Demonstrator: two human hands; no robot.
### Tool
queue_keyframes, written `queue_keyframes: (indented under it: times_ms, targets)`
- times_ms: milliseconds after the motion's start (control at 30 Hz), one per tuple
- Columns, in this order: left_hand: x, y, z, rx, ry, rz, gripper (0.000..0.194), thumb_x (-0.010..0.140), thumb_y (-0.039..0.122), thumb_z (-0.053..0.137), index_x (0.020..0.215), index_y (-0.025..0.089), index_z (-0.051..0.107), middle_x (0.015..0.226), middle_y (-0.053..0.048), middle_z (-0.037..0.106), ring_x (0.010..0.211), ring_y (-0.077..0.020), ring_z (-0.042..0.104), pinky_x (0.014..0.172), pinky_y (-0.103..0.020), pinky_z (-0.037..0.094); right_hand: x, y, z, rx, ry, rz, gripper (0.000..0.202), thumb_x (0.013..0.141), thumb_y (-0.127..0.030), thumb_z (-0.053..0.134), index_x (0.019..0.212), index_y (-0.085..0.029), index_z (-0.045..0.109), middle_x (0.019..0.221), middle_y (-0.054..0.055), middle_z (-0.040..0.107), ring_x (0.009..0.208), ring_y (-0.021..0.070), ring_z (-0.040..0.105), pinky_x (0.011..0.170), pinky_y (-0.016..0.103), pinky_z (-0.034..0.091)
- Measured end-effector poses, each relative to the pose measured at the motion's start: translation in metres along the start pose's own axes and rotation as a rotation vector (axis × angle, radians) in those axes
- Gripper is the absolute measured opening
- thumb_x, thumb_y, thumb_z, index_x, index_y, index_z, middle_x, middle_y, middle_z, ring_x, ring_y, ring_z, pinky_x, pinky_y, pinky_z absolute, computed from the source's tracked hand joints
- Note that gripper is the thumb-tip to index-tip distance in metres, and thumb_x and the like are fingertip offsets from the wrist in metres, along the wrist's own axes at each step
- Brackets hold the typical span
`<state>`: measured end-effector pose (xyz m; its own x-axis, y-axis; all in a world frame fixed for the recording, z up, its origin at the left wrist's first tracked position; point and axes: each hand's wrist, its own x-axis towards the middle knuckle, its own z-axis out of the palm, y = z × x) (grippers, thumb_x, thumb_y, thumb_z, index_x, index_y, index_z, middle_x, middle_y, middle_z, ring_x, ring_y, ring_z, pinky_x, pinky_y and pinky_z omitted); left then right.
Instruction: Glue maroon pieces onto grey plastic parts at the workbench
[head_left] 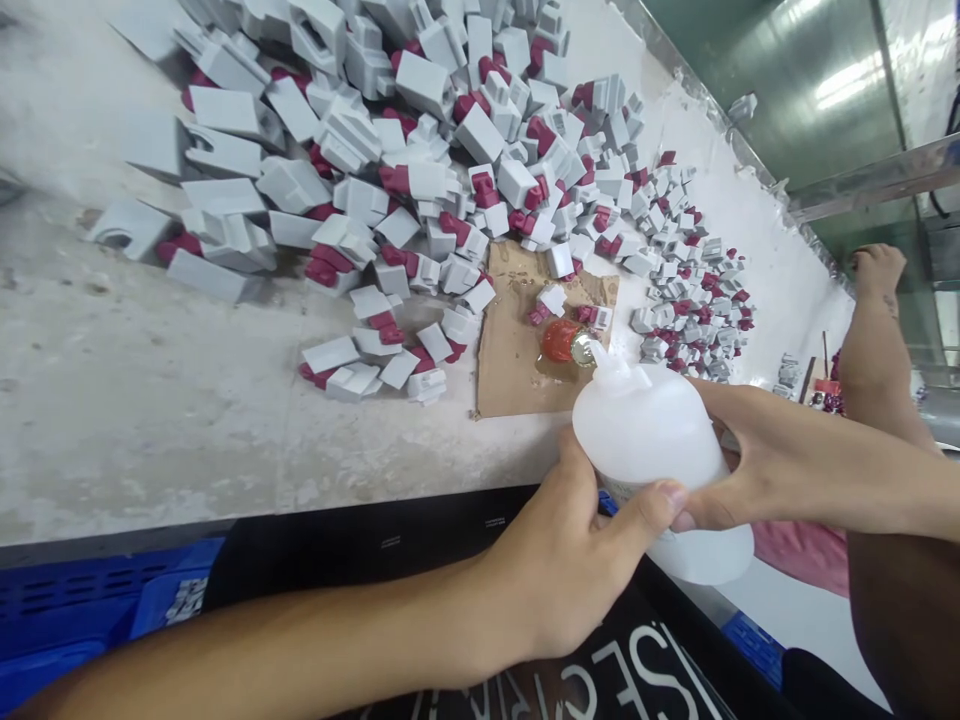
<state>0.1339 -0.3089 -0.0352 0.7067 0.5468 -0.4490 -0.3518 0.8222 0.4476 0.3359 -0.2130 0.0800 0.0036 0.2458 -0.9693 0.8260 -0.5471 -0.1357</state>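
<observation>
A white translucent plastic bottle [652,430] is tilted, its narrow spout at the metal-rimmed mouth of a small container of red-orange liquid [559,341]. My left hand [577,550] grips the bottle's near side, thumb across it. Around the far side of the bottle my right hand [742,460] is wrapped, its thumb close to the left thumb. The small container rests on a piece of brown cardboard [517,370] with wet spots, beside a grey and dark-red part [551,300].
Many grey parts with dark-red pieces [360,200] cover the pale table [187,430]. Blue crates [67,610] stand below at the left. Another person's arm [874,350] is at the right, near a metal-edged green surface [795,90].
</observation>
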Motion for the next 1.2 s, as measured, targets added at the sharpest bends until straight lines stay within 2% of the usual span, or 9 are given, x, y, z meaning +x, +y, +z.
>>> queue_keyframes:
  times_ms: [200, 367, 567, 700, 833, 1000, 1200]
  targets:
    - [0.0016, -0.0011, -0.0005, 0.002, -0.008, 0.008, 0.072, 0.109, 0.055, 0.080, 0.167, 0.023, 0.053, 0.159, -0.017, 0.074, 0.154, -0.0401, 0.066, 0.136, -0.063, 0.051, 0.0013, -0.0035, -0.0015, -0.012, -0.008, 0.024, 0.071, 0.069, -0.037, 0.101, 0.135, -0.029, 0.076, 0.107, 0.001, 0.089, 0.092, 0.0331, 0.080, 0.071, 0.034, 0.061]
    - [0.0013, 0.0002, -0.0012, 0.008, -0.005, -0.011, 0.075, 0.106, 0.054, 0.084, 0.166, 0.023, 0.052, 0.160, -0.017, 0.073, 0.154, -0.0409, 0.065, 0.135, -0.063, 0.051, 0.0006, -0.0050, -0.0010, -0.056, 0.009, 0.026, 0.066, 0.070, -0.038, 0.098, 0.132, -0.029, 0.076, 0.105, 0.001, 0.089, 0.093, 0.0329, 0.079, 0.073, 0.035, 0.060]
    - [0.0007, 0.0002, -0.0001, 0.007, -0.023, 0.001, 0.070, 0.109, 0.054, 0.081, 0.164, 0.024, 0.051, 0.161, -0.016, 0.072, 0.154, -0.0383, 0.065, 0.135, -0.062, 0.052, 0.0005, -0.0023, -0.0001, -0.281, 0.082, 0.044, 0.050, 0.072, -0.042, 0.096, 0.117, -0.030, 0.078, 0.077, -0.003, 0.079, 0.076, 0.0292, 0.073, 0.071, 0.036, 0.052]
    - [0.0009, -0.0006, 0.0005, 0.005, -0.022, 0.008, 0.066, 0.110, 0.056, 0.078, 0.162, 0.023, 0.053, 0.157, -0.016, 0.075, 0.152, -0.0379, 0.067, 0.134, -0.061, 0.052, 0.0004, -0.0018, -0.0002, -0.158, 0.049, 0.006, 0.058, 0.071, -0.043, 0.097, 0.124, -0.030, 0.078, 0.085, -0.002, 0.083, 0.074, 0.0272, 0.071, 0.067, 0.035, 0.054]
    - [0.0003, 0.0000, 0.0004, 0.013, -0.029, -0.002, 0.069, 0.111, 0.058, 0.076, 0.166, 0.023, 0.051, 0.160, -0.016, 0.073, 0.153, -0.0388, 0.066, 0.134, -0.062, 0.053, -0.0004, -0.0013, -0.0014, -0.059, 0.030, 0.035, 0.065, 0.069, -0.038, 0.100, 0.130, -0.030, 0.078, 0.099, -0.001, 0.088, 0.087, 0.0317, 0.078, 0.068, 0.034, 0.056]
    - [-0.0012, 0.0009, 0.0006, 0.001, -0.029, -0.023, 0.074, 0.110, 0.060, 0.078, 0.169, 0.024, 0.050, 0.164, -0.016, 0.071, 0.157, -0.0398, 0.064, 0.137, -0.062, 0.050, 0.0006, 0.0006, -0.0045, -0.001, -0.013, 0.039, 0.079, 0.065, -0.033, 0.102, 0.139, -0.031, 0.076, 0.118, 0.002, 0.089, 0.104, 0.0379, 0.082, 0.078, 0.036, 0.063]
    - [-0.0019, 0.0023, 0.0015, -0.025, -0.031, -0.017, 0.074, 0.110, 0.055, 0.078, 0.170, 0.024, 0.050, 0.164, -0.016, 0.071, 0.159, -0.0408, 0.062, 0.138, -0.066, 0.048, -0.0006, -0.0032, -0.0041, 0.036, -0.018, 0.032, 0.077, 0.066, -0.035, 0.103, 0.138, -0.030, 0.075, 0.118, 0.001, 0.089, 0.106, 0.0377, 0.084, 0.079, 0.035, 0.064]
